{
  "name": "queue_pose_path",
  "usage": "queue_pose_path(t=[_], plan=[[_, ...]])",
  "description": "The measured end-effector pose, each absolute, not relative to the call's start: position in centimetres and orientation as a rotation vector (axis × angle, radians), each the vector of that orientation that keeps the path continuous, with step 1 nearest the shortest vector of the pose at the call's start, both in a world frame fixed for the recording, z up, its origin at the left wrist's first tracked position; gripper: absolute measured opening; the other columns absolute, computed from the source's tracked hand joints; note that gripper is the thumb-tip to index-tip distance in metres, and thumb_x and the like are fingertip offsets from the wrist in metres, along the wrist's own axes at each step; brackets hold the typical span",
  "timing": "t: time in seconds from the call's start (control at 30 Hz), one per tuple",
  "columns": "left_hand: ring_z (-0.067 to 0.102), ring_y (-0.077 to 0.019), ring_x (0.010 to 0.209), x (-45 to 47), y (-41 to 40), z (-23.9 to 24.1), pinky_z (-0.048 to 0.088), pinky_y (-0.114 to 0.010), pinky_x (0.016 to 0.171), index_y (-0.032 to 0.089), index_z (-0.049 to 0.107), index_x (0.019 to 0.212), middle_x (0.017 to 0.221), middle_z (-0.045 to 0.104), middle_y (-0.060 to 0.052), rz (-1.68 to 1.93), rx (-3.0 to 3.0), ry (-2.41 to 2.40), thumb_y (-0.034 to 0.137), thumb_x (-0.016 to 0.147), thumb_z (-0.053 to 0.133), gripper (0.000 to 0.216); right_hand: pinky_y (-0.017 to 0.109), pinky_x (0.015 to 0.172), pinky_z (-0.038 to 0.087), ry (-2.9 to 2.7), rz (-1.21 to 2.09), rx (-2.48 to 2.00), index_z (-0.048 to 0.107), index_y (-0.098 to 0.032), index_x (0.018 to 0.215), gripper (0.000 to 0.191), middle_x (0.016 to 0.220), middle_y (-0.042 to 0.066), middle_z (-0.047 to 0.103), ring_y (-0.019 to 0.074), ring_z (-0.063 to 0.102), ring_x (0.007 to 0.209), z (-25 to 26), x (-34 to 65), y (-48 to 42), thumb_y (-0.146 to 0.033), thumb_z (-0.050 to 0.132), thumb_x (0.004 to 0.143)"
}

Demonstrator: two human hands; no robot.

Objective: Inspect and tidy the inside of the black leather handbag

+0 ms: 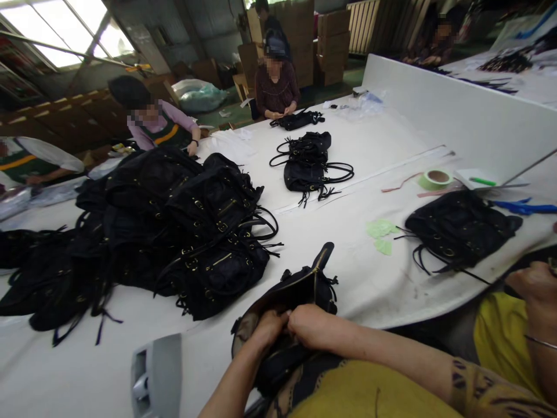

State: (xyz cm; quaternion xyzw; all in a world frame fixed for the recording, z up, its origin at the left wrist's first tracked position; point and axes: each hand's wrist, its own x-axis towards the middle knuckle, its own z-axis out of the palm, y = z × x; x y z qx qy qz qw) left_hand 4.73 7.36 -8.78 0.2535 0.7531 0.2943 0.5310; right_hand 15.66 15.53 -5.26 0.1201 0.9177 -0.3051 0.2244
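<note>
A black handbag (285, 363) with a gold zip lies unzipped at the table's near edge, its mouth facing up and its tan lining showing. Both of my hands are in the bag's opening, close together. My left hand (268, 328) reaches down inside with its fingers curled. Beside it, my right hand (308, 326) is closed like a fist, knuckles up. What the fingertips pinch is hidden by the hands and the bag's edge. The zip end (322, 256) sticks up at the far side of the bag.
A big heap of black handbags (174, 226) covers the table's left. A grey tape dispenser (157, 374) stands near left. Another black bag (461, 226), green tape (435, 179) and blue pliers (524, 207) lie right. Co-workers sit across the table; a neighbour's arm (539, 307) is close right.
</note>
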Motion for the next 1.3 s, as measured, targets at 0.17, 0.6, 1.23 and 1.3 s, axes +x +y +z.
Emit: queue_pose_path(t=[0.17,0.6,1.23,1.3], plan=[[0.060,-0.0167,0.058,5.4,4.9,-6.3,0.049,-0.029,0.056,0.017,0.058,0.070,0.063,0.065,-0.003,0.758,0.478,1.675,0.057,0.070,0.048,0.041,0.021,0.064,0.042,2.507,-1.327,0.379,0.073,-0.018,0.089,0.026,0.081,0.004,0.072,0.0160,0.064,0.073,-3.0,17.4,17.0,-0.010,0.054,0.075],[0.064,-0.0192,0.076,5.7,3.4,-4.0,0.054,-0.029,0.065,0.014,0.070,0.088,0.083,0.069,-0.006,0.942,0.394,1.885,0.044,0.072,0.055,0.037,0.020,0.056,0.041,2.351,-1.938,0.902,0.063,-0.014,0.096,0.026,0.064,-0.001,0.064,0.0115,0.058,0.059,-2.8,16.9,17.1,-0.013,0.062,0.070],[0.061,-0.0195,0.075,4.8,2.6,-2.4,0.044,-0.026,0.067,0.018,0.070,0.084,0.076,0.070,0.001,0.855,0.765,2.032,0.041,0.081,0.049,0.032,0.020,0.060,0.042,2.174,-2.352,0.814,0.068,-0.015,0.073,0.009,0.067,0.000,0.065,0.0109,0.056,0.063,-3.9,13.8,15.4,-0.018,0.060,0.070],[0.061,-0.0205,0.076,5.0,2.4,-2.6,0.044,-0.027,0.067,0.016,0.070,0.087,0.077,0.071,0.000,0.867,0.729,2.034,0.040,0.080,0.050,0.032,0.021,0.061,0.042,2.175,-2.344,0.775,0.070,-0.015,0.073,0.010,0.068,0.000,0.066,0.0118,0.057,0.064,-3.9,13.7,15.2,-0.019,0.061,0.070]])
